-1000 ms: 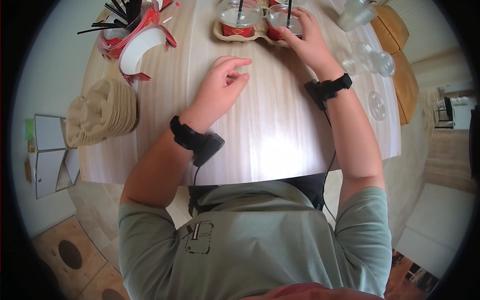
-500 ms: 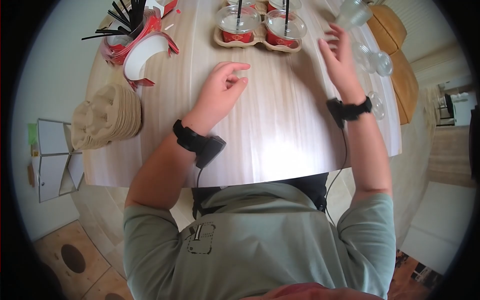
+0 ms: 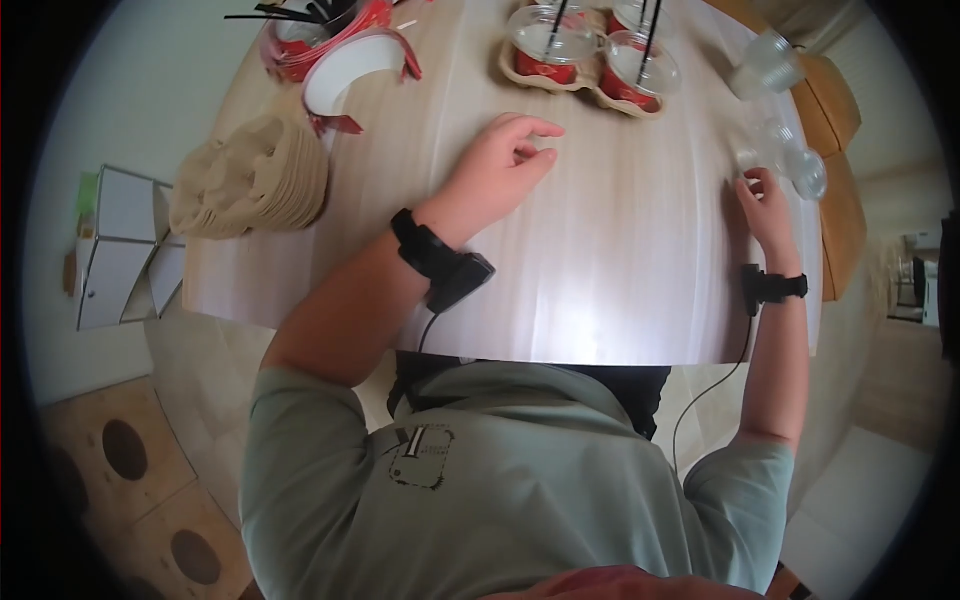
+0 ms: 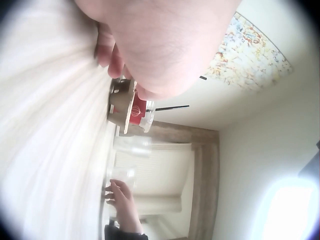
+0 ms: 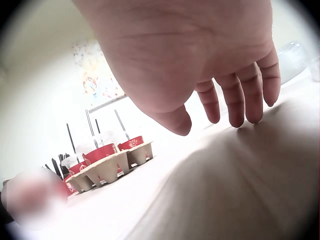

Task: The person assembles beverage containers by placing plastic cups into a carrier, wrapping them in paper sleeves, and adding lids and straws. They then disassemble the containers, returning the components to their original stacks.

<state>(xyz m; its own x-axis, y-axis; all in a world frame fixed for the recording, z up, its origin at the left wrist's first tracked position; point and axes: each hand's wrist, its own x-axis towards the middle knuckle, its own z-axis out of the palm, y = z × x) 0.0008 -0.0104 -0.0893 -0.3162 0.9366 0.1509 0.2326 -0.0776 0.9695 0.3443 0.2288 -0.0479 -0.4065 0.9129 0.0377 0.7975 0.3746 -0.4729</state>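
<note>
My left hand (image 3: 490, 170) rests near the middle of the table with loosely bent fingers and holds nothing. Toward the right table edge is my right hand (image 3: 768, 212), just nearer to me than some clear plastic lids (image 3: 806, 174). Its palm (image 5: 190, 55) holds nothing in the right wrist view, and the fingers point down with their tips close over the tabletop. Beyond both hands stands a pulp cup carrier (image 3: 655, 110). In it are several cups (image 3: 545, 68) with red sleeves, clear lids and black straws.
A stack of pulp carriers (image 3: 295, 180) sits at the left table edge. Behind it lie fanned red and white paper sleeves (image 3: 350, 78) and black straws (image 3: 318, 12). Nested clear plastic cups (image 3: 768, 68) lie at the far right, beside an orange-brown seat (image 3: 842, 235).
My right hand has left the lid of the front right cup and moved right and back toward me, beside the clear lids. The left hand keeps its pose. The head view has shifted.
</note>
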